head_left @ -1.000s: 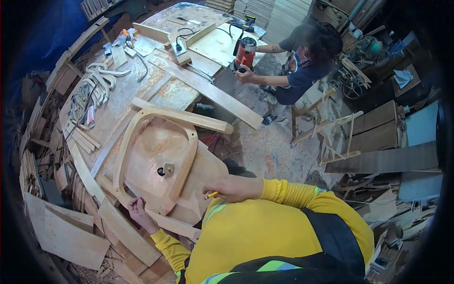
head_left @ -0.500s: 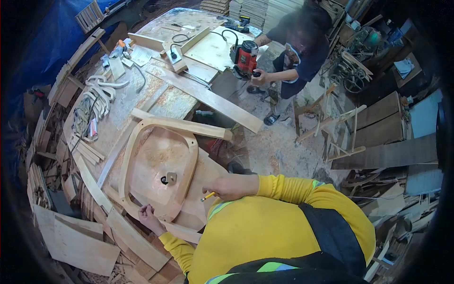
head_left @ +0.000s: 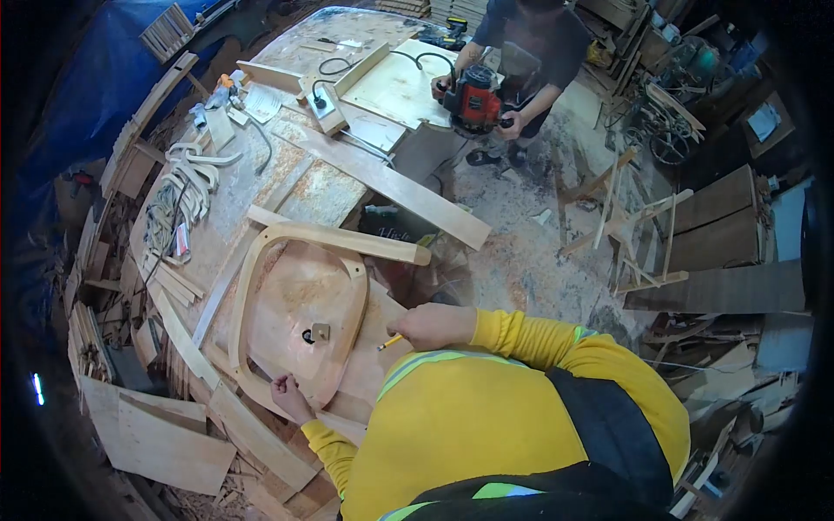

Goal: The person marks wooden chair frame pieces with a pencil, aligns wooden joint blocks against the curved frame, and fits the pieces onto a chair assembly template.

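Observation:
My right hand [head_left: 432, 326] is closed round a yellow pencil [head_left: 390, 342] near my chest, above the pale wooden board [head_left: 375, 369]. My left hand [head_left: 292, 398] has its fingers curled together beside the lower end of a curved wooden frame [head_left: 248, 291]; whether anything small is between them cannot be made out. The rounded frame lies on the board, with dark holes near its joints. Inside its opening, a small wooden block [head_left: 321, 333] sits beside a black round piece [head_left: 307, 336].
Across the table, a co-worker [head_left: 534, 56] holds a red and black power tool [head_left: 475, 100] with both hands. Long planks [head_left: 391, 178], a power strip [head_left: 321, 100] and bundled cords [head_left: 165, 213] lie on the table. Wood scraps [head_left: 156, 434] are piled at left.
The co-worker has turned and shifted position, with the red tool moving right. My view has shifted slightly. My right hand still holds the pencil, and my left hand stays by the frame's lower end.

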The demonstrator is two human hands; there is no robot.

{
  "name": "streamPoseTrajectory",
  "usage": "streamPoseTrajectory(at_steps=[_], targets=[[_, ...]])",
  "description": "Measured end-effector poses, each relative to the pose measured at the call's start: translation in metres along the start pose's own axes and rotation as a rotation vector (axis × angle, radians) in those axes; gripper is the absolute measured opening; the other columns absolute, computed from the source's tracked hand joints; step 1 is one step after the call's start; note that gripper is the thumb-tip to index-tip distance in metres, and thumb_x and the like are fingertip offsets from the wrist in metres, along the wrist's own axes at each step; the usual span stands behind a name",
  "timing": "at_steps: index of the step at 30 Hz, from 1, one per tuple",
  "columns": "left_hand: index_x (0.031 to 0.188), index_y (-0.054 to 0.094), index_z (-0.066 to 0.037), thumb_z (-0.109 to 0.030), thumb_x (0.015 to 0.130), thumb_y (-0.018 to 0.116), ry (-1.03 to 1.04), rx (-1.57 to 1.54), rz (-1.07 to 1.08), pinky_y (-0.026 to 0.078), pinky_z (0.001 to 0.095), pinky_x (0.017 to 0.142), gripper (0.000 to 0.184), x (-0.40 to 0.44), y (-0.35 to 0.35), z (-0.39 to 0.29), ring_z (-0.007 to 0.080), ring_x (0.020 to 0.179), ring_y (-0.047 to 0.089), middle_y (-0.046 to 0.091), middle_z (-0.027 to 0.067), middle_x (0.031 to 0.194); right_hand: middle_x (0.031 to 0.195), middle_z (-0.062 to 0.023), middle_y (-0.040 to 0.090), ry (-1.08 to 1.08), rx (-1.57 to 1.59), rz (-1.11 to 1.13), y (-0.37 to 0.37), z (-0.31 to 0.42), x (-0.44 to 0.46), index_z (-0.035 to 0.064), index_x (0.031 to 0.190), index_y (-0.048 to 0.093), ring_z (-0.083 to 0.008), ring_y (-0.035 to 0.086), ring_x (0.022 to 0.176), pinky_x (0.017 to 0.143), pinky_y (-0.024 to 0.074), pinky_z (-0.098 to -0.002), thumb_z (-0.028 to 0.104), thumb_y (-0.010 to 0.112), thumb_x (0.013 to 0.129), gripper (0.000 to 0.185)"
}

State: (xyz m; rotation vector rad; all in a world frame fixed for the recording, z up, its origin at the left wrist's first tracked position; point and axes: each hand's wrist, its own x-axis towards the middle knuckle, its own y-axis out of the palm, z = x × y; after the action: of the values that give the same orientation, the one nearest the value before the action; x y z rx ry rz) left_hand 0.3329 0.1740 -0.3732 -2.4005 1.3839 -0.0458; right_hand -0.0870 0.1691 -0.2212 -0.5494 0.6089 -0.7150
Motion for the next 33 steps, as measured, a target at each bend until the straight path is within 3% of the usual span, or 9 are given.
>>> streamPoseTrajectory(at_steps=[6, 12, 15, 18, 24, 30, 33], targets=[[0.094, 0.059, 0.001, 0.002, 0.089, 0.063, 0.021, 0.150, -0.057, 0.048, 0.0284, 0.070, 0.006, -0.006, -0.001, 0.028, 0.0142, 0.076, 0.057, 0.061, 0.0059, 0.086, 0.089, -0.0228, 0.070, -0.041, -0.043, -0.050, 0.003, -0.029, 0.017, 0.0010, 0.101, 0.067, -0.0421, 0.069, 0.085, 0.074, 0.0539, -0.0527, 0.013, 0.059, 0.082, 0.024], [0.095, 0.059, 0.003, 0.001, 0.088, 0.064, 0.033, 0.376, -0.132, 0.050, 0.0318, 0.075, 0.009, -0.024, -0.006, 0.050, 0.0180, 0.080, 0.058, 0.061, 0.0085, 0.086, 0.090, -0.0224, 0.070, -0.015, -0.133, 0.035, 0.012, -0.061, 0.045, 0.0006, 0.101, 0.068, -0.0414, 0.069, 0.088, 0.074, 0.0544, -0.0529, 0.012, 0.058, 0.083, 0.024], [0.097, 0.060, 0.003, 0.001, 0.087, 0.064, -0.022, 0.238, -0.092, 0.050, 0.0327, 0.076, 0.011, -0.029, -0.007, 0.067, 0.0193, 0.080, 0.058, 0.062, 0.0094, 0.088, 0.089, -0.0215, 0.069, -0.009, -0.182, 0.064, 0.011, -0.064, 0.054, 0.0021, 0.097, 0.065, -0.0419, 0.069, 0.085, 0.074, 0.0540, -0.0529, 0.012, 0.059, 0.083, 0.018], [0.099, 0.060, 0.003, 0.002, 0.084, 0.063, 0.036, 0.311, -0.104, 0.051, 0.0333, 0.076, 0.015, -0.036, -0.004, 0.072, 0.0208, 0.081, 0.059, 0.063, 0.0101, 0.091, 0.089, -0.0217, 0.069, -0.024, -0.161, 0.005, 0.021, -0.070, 0.064, 0.0018, 0.095, 0.066, -0.0418, 0.069, 0.085, 0.074, 0.0542, -0.0534, 0.012, 0.058, 0.083, 0.017], [0.101, 0.059, 0.004, 0.000, 0.081, 0.060, 0.065, 0.388, -0.156, 0.051, 0.0360, 0.080, 0.020, -0.034, 0.002, 0.076, 0.0265, 0.086, 0.061, 0.063, 0.0148, 0.095, 0.092, -0.0220, 0.070, 0.054, -0.173, 0.060, 0.030, -0.064, 0.059, 0.0019, 0.100, 0.066, -0.0419, 0.069, 0.088, 0.075, 0.0543, -0.0532, 0.011, 0.057, 0.084, 0.020], [0.105, 0.061, 0.003, -0.013, 0.089, 0.061, 0.241, 0.565, -0.162, 0.049, 0.0450, 0.091, 0.022, -0.018, 0.020, 0.081, 0.0376, 0.097, 0.061, 0.065, 0.0211, 0.102, 0.091, -0.0234, 0.071, 0.170, -0.114, 0.052, 0.057, -0.069, 0.040, 0.0009, 0.099, 0.066, -0.0429, 0.070, 0.087, 0.073, 0.0546, -0.0535, 0.013, 0.058, 0.083, 0.021], [0.111, 0.060, 0.002, -0.017, 0.090, 0.062, 0.269, 0.650, -0.129, 0.044, 0.0490, 0.096, 0.029, -0.008, 0.033, 0.086, 0.0387, 0.109, 0.057, 0.063, 0.0225, 0.113, 0.090, -0.0237, 0.071, 0.208, -0.127, 0.049, 0.047, -0.057, 0.027, 0.0010, 0.101, 0.065, -0.0434, 0.070, 0.087, 0.074, 0.0544, -0.0540, 0.014, 0.057, 0.084, 0.022]])
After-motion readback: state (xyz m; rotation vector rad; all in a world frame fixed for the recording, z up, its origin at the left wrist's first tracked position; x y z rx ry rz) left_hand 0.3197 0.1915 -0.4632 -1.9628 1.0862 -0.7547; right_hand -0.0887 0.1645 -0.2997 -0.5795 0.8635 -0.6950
